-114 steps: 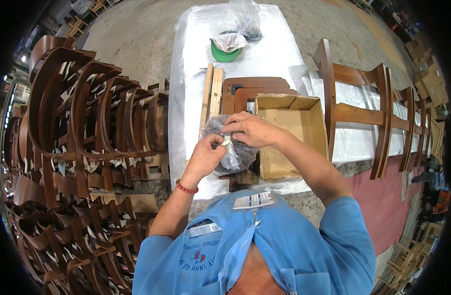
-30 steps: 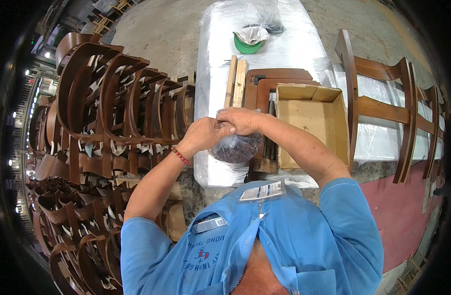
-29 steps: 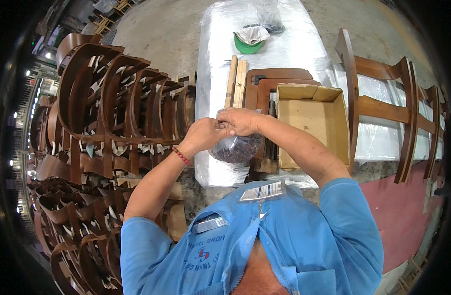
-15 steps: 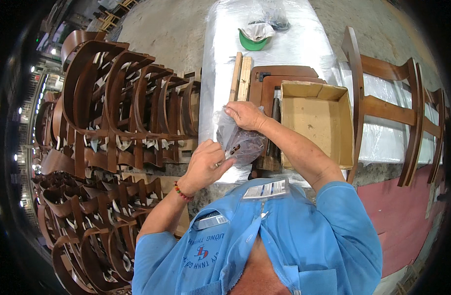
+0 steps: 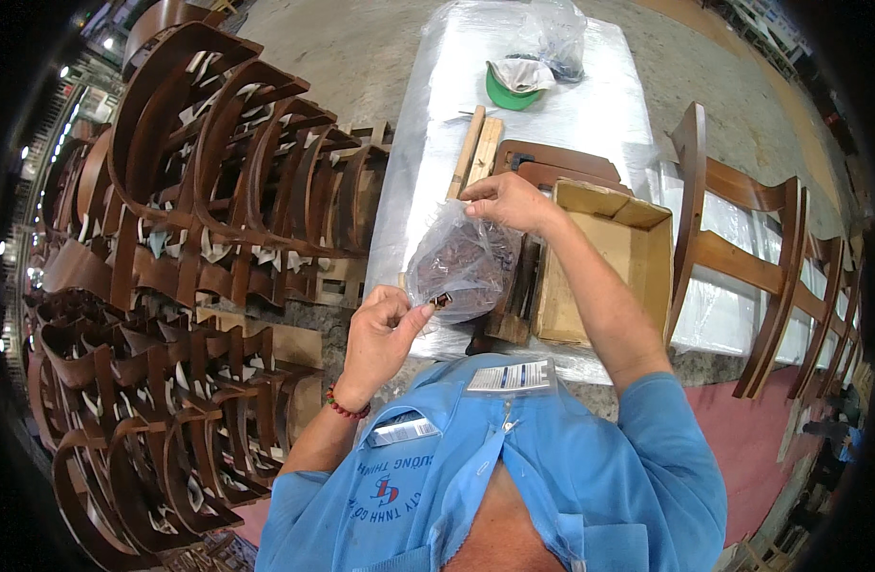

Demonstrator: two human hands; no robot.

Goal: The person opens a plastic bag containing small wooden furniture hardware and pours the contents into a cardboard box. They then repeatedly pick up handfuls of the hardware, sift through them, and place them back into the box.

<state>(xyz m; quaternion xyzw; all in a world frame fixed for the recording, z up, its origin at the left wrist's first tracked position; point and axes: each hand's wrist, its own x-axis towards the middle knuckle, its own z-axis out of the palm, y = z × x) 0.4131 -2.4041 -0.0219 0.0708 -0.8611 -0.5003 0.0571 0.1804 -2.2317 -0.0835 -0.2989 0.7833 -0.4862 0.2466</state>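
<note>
A clear plastic bag (image 5: 461, 267) full of dark, hard-to-make-out contents rests at the near end of the wrapped surface. My right hand (image 5: 514, 203) pinches its gathered upper edge between thumb and fingers. Beside the bag's near left side is my left hand (image 5: 378, 336), closed, thumb against fingers. A small shiny brown metal piece (image 5: 442, 301) shows at its fingertips, against the bag; its exact kind is too small to tell. Just right of the bag lie a dark tool with a wooden block-like head (image 5: 507, 327) and an open cardboard box (image 5: 604, 323).
Two wooden strips (image 5: 473, 153) and brown wooden panels (image 5: 561, 166) lie beyond the bag. Farther off are a green and white cap (image 5: 514, 84) and another plastic bag (image 5: 558, 43). Stacked curved chair frames (image 5: 208, 162) crowd the left; chair backs (image 5: 742, 257) stand at right.
My left thumb and fingers have closed at the small metal piece. My right hand still holds the bag's upper edge, now stretched more upright. The whole view has turned and shifted slightly.
</note>
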